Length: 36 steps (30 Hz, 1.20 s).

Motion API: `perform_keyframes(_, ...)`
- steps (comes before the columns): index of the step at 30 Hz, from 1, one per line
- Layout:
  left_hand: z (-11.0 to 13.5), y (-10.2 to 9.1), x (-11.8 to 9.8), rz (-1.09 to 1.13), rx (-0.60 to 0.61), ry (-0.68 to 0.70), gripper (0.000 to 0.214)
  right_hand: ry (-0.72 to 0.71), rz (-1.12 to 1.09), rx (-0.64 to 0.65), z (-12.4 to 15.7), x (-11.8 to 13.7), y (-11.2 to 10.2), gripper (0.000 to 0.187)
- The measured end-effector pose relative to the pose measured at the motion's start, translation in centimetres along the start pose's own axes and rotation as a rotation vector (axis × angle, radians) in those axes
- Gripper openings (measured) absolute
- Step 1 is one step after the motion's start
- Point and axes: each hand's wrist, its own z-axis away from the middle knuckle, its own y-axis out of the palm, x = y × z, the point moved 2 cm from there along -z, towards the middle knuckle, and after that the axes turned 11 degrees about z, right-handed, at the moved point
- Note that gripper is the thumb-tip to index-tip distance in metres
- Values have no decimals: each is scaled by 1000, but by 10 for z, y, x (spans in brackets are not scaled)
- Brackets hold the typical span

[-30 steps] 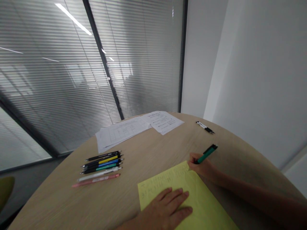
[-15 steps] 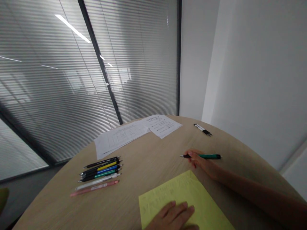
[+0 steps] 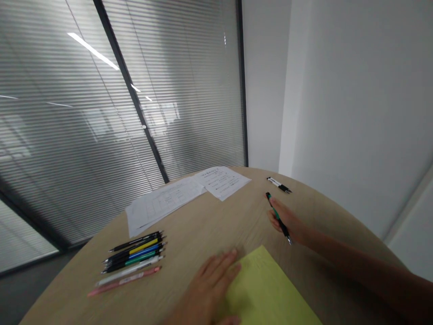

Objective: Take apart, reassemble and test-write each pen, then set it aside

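My right hand (image 3: 286, 221) is closed around a green and black pen (image 3: 279, 219), with the metal tip pointing down toward me and the black end pointing away. Yellow paper (image 3: 267, 289) lies at the near side of the table. Over its left part is my left hand (image 3: 211, 284), slightly blurred, fingers stretched out and holding nothing. Whether its palm touches the sheet I cannot tell. Left of that hand, several pens lie side by side, among them a yellow and black pen (image 3: 145, 245), a white pen (image 3: 130, 271) and a pink pen (image 3: 125, 281).
White printed sheets (image 3: 162, 203) overlap along the table's far left edge. Beyond my right hand lie white and black pens (image 3: 279, 184). The round wooden table (image 3: 189, 234) stands by a glass partition with blinds (image 3: 189, 90) and a white wall (image 3: 355, 113).
My left hand has moved left and away from me across the yellow paper. The pen in my right hand has turned from lying sideways to pointing its tip toward me. The camera view has shifted slightly.
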Motion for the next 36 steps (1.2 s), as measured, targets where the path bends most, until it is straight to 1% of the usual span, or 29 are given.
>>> perform_keyframes(2,4,-17,10,36,-4,-138,62,19,-69,12,0,2,-2,34)
perform_keyframes(4,7,-25,13,64,33,-180,62,8,-122,37,1,6,-3,33)
perform_keyframes(5,7,-26,12,71,56,-179,64,-6,-141,45,1,8,-3,33)
perform_keyframes(8,5,-22,1,59,116,-137,67,-36,-188,33,2,13,-4,30)
perform_keyframes(11,3,-17,-9,20,135,-93,65,-43,-239,17,2,18,-6,24)
perform_keyframes(13,3,-12,-10,-6,126,-68,62,-30,-287,38,1,21,-7,20)
perform_keyframes(16,2,-4,-8,-23,84,15,52,-6,-349,128,1,27,-11,14)
perform_keyframes(17,2,-3,-8,-17,63,43,49,4,-358,164,1,28,-13,17)
perform_keyframes(18,1,-3,-8,-7,49,51,49,15,-357,195,1,30,-15,24)
perform_keyframes(20,1,-8,-9,10,23,3,51,37,-343,238,1,33,-20,40)
perform_keyframes(22,2,-16,-9,42,48,-37,62,48,-348,264,1,36,-24,46)
perform_keyframes(23,3,-21,-8,58,42,-1,67,50,-359,272,1,37,-25,46)
perform_keyframes(26,6,-28,10,32,8,-100,62,57,-388,280,2,40,-28,46)
perform_keyframes(29,11,-25,33,-16,-13,-168,57,57,-414,285,2,39,-29,46)
perform_keyframes(31,13,-20,44,-45,-32,-199,54,53,-422,291,1,37,-31,47)
perform_keyframes(33,14,-17,49,-66,-57,-206,54,51,-400,299,0,36,-32,51)
perform_keyframes(36,16,-14,49,-84,-61,-206,55,52,-365,313,-3,36,-31,55)
